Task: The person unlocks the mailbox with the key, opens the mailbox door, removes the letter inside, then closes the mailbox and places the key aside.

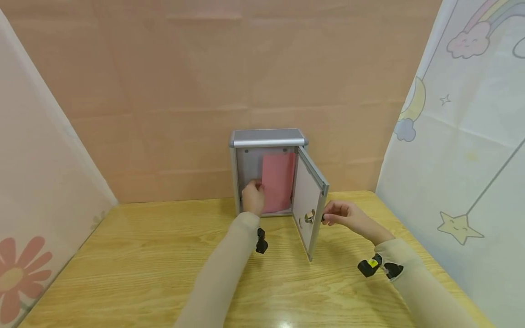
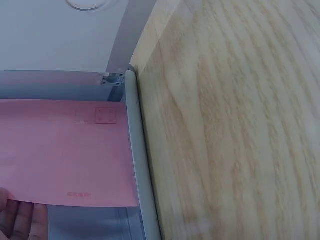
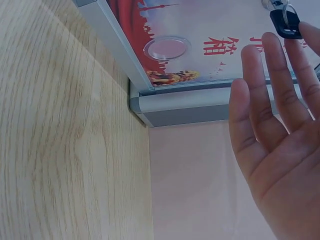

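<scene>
The pink envelope (image 1: 278, 182) stands upright inside the metal box (image 1: 268, 137), toward the box's door side. At the box's opening, the left hand (image 1: 253, 198) has its grip clamped on the envelope's near edge, thumb against fingers. The box's door (image 1: 307, 187) swings out from its right side; just beyond that door, the right hand (image 1: 344, 216) pinches the black-headed key (image 3: 285, 24) at the lock, its grip together on it.

Beneath the box, the tabletop (image 1: 143, 255) is pale yellow wood grain, with a glossy highlight in front of the box. Behind the box hangs a creased peach backdrop (image 1: 184, 91). Well left of the box, a pale sheet (image 1: 45, 127) bears a coral flower (image 1: 20, 278); well right, a whitish sheet (image 1: 463, 159) shows a rainbow, moon and star.
</scene>
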`<state>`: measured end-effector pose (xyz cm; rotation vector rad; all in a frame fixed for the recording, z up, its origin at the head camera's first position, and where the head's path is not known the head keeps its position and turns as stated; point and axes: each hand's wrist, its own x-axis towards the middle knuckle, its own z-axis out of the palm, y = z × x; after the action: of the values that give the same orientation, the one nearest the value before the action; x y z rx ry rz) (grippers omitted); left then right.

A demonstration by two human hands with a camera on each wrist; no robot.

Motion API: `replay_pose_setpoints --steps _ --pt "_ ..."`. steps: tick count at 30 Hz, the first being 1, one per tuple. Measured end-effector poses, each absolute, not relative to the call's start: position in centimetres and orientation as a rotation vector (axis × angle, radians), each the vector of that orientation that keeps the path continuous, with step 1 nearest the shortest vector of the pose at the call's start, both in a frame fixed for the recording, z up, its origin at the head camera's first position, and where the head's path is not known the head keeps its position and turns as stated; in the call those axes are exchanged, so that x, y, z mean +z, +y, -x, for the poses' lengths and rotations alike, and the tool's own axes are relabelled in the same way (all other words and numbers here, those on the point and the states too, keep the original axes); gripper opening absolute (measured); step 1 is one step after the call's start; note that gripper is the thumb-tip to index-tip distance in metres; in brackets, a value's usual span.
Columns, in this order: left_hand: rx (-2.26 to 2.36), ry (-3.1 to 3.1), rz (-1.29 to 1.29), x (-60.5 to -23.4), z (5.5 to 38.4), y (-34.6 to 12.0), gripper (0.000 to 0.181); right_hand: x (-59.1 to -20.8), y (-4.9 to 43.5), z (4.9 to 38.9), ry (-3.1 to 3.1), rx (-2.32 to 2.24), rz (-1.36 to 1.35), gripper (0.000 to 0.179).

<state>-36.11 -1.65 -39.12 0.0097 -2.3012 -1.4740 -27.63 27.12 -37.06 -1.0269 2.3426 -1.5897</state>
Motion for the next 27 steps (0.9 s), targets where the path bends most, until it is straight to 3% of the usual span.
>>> replay_pose_setpoints --steps 14,27 --pt "-1.392 -2.363 0.087 -36.7 34.9 -3.8 0.017 -37.2 26.8 28.1 2.375 -1.564 0.97 0.013" --pt "-1.929 -2.44 0.127 -37.3 31.1 -8.7 0.018 -37.2 27.0 28.3 2.371 -1.548 0.942 0.012"
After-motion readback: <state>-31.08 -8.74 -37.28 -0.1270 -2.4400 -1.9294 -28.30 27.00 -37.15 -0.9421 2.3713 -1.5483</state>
